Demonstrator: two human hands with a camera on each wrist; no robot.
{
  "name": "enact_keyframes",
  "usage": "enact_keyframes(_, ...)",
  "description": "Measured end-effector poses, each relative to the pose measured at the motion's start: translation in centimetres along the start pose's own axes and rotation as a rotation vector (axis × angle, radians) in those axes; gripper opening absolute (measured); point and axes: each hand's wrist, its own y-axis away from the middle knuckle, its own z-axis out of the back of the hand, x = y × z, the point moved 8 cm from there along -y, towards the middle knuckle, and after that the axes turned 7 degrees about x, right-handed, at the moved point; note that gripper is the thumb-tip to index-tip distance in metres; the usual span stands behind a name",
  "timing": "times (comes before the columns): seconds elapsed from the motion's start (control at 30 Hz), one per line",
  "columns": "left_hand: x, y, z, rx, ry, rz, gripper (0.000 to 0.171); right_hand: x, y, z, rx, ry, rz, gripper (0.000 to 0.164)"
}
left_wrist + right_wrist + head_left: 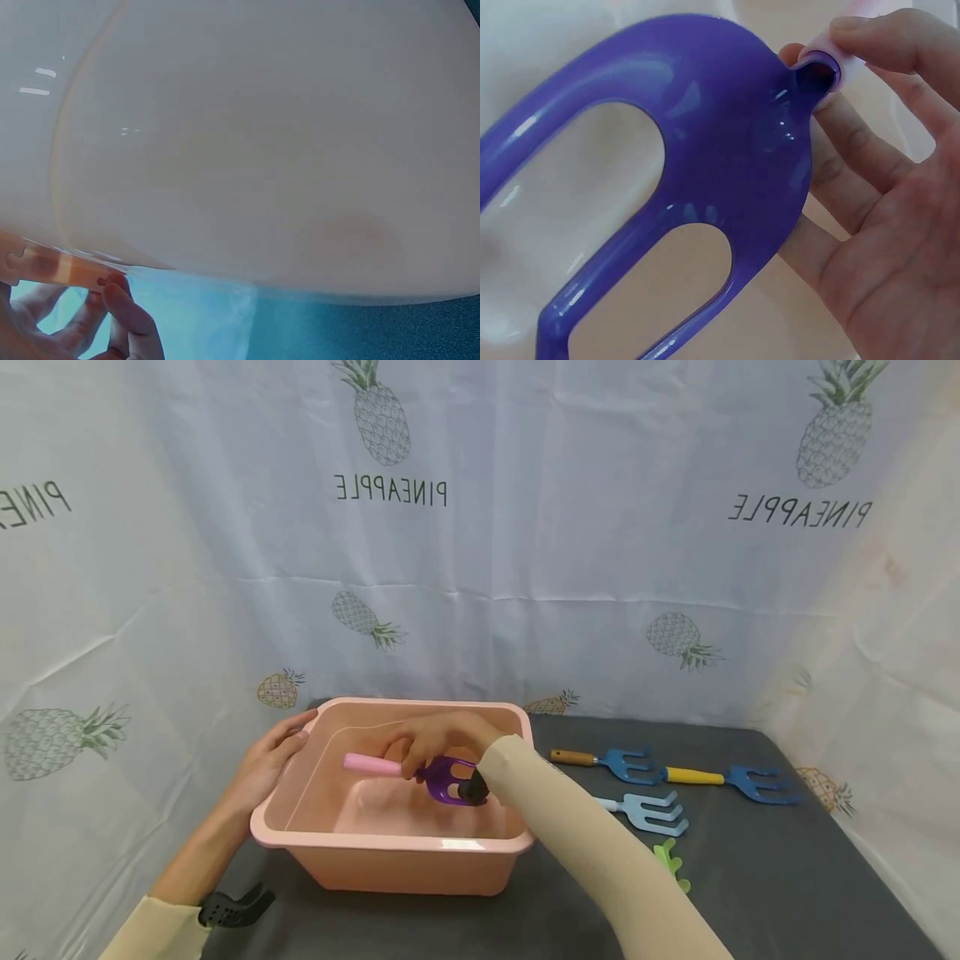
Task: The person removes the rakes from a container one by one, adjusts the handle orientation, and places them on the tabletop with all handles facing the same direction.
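Note:
In the head view, a pink plastic basin [420,842] stands on the dark table. My left hand [272,767] grips its left rim; in the left wrist view the fingers [135,315] bend against the rim's underside. Over the basin's inside, my right hand [431,739] holds a hand rake [442,777] with a purple head and a pink handle. Seen from the right wrist, the thumb and fingers pinch the handle [832,45] close to where it meets the purple head [727,127]. The tines point towards the right wrist, partly hidden by it in the head view.
Right of the basin lie a blue rake with a wooden handle [573,757], a blue rake with a yellow handle [693,776], a light blue rake [648,812] and a green tool [669,860], partly covered by the right sleeve. A pineapple-print curtain [525,543] hangs behind.

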Motion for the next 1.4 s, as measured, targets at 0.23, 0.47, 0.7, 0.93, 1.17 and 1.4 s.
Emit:
enact_keyframes(0.23, 0.0, -0.1, -0.2, 0.004, -0.003, -0.003, 0.063, 1.1, 0.6, 0.4, -0.025, 0.054, 0.085, 0.064)
enact_keyframes(0.47, -0.2, -0.3, -0.2, -0.004, -0.016, -0.018, 0.062, 1.4, 1.3, 0.7, -0.053, -0.005, 0.019, 0.066)
enact_keyframes(0.7, -0.1, -0.1, -0.1, -0.001, -0.001, -0.019, 0.062, 1.8, 2.6, 1.5, -0.107, -0.016, -0.016, 0.060)
enact_keyframes(0.93, 0.2, -0.1, -0.1, 0.009, 0.038, -0.006, 0.062, 3.0, 3.5, 2.4, -0.119, 0.055, -0.040, 0.056)
enact_keyframes(1.17, 0.1, -0.1, -0.1, 0.003, 0.023, -0.014, 0.062, 3.8, 4.9, 2.9, -0.143, 0.062, -0.029, 0.054)
enact_keyframes(1.4, 0.1, -0.1, -0.1, 0.003, 0.006, -0.003, 0.063, 5.1, 7.2, 3.5, -0.190, 0.125, -0.072, 0.054)
